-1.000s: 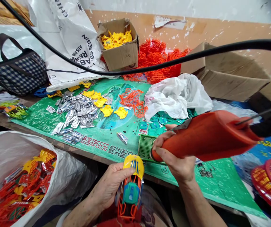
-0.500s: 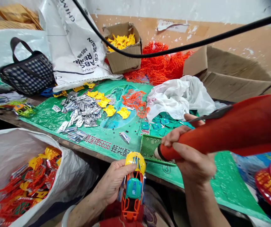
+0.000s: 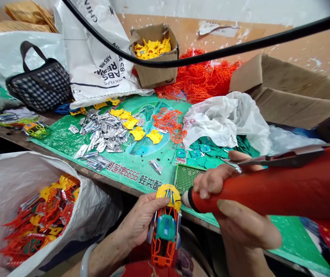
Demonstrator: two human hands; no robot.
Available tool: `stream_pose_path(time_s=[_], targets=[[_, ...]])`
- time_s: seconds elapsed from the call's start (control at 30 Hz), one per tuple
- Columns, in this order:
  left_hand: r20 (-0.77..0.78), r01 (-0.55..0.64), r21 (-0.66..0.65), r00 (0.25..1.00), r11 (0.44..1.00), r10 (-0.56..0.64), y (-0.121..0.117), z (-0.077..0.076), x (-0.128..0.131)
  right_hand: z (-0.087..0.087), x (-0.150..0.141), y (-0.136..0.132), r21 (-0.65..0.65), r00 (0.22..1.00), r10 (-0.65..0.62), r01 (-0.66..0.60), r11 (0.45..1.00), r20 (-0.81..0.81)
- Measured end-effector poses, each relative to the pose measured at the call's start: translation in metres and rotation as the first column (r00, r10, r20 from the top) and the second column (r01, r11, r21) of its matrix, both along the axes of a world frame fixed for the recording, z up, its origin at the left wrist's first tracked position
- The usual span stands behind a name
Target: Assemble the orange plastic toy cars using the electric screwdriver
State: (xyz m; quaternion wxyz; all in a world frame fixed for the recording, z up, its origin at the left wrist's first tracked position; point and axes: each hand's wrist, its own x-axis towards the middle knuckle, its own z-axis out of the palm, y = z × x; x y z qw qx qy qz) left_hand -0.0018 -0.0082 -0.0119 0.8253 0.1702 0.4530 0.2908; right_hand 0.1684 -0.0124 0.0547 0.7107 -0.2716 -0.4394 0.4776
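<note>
Green sheeting [image 3: 291, 238] covers our table [image 3: 12, 137]; our left hand [image 3: 140, 215] pinches the toy car [image 3: 165, 227] by its yellow end [image 3: 165, 191], long axis pointing away from us. Our right hand [image 3: 247, 223] wraps the red driver [image 3: 268, 188], its nose just right of that end.

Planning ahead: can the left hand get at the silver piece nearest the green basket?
Probably not yet: the left hand is full, gripping the toy. Once freed, the way looks open: the silver piece lies uncovered on the green mat.
</note>
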Motion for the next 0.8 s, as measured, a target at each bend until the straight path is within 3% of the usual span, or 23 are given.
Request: stream_pose_path(time_s=[0.33, 0.8], targets=[[0.014, -0.018, -0.010, 1.000, 1.000, 0.018, 0.001, 0.003, 0.001, -0.005, 0.001, 0.000, 0.001, 0.999, 0.044, -0.044, 0.999, -0.003], [0.004, -0.035, -0.014, 0.999, 0.999, 0.035, -0.003, 0.003, 0.004, 0.002, -0.004, -0.012, 0.006, 0.981, -0.021, 0.020, 1.000, 0.194]])
